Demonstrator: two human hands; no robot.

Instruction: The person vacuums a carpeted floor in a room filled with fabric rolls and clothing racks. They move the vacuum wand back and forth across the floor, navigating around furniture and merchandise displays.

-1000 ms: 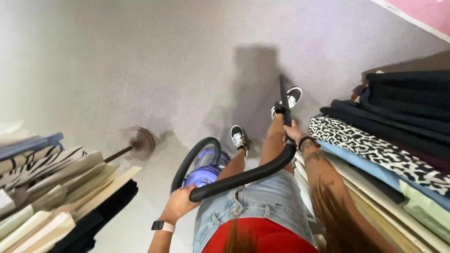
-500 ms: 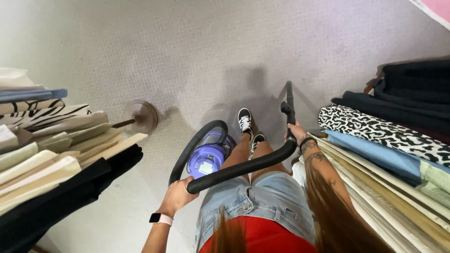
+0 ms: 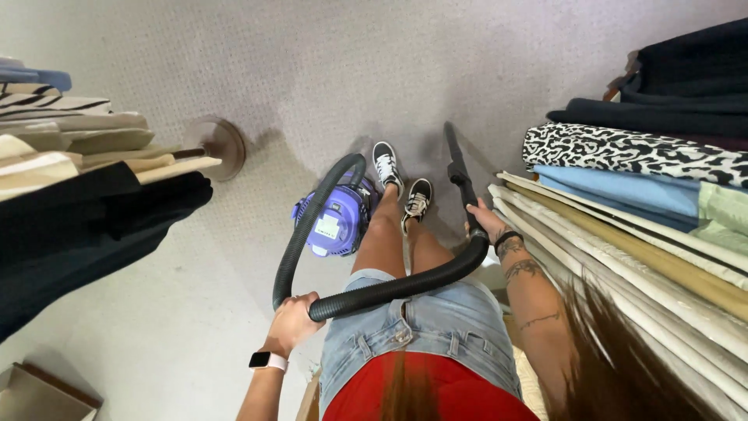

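Head view: left hand [image 3: 292, 321] wrapped tight round black hose [image 3: 389, 288], loop running down to purple vacuum canister [image 3: 336, 220] on grey carpet [image 3: 312, 78] beside sneakers [image 3: 401, 183]. Right hand [image 3: 485, 220] clamped on black wand [image 3: 460, 175], tip angled toward floor near stacked fabric [image 3: 639, 195].

Ribbed matt black plastic hose [image 3: 389, 288], glossy purple plastic vacuum [image 3: 335, 222], speckled carpet [image 3: 312, 70].

Bright, even indoor light from above falls on my view. My body casts a soft grey shadow on the floor [image 3: 467, 86] ahead of my shoes [image 3: 401, 183]. Wide-angle distortion bends the clothes [image 3: 639, 152] at both edges. My hair [image 3: 615, 359] at the bottom is blurred; no glare.
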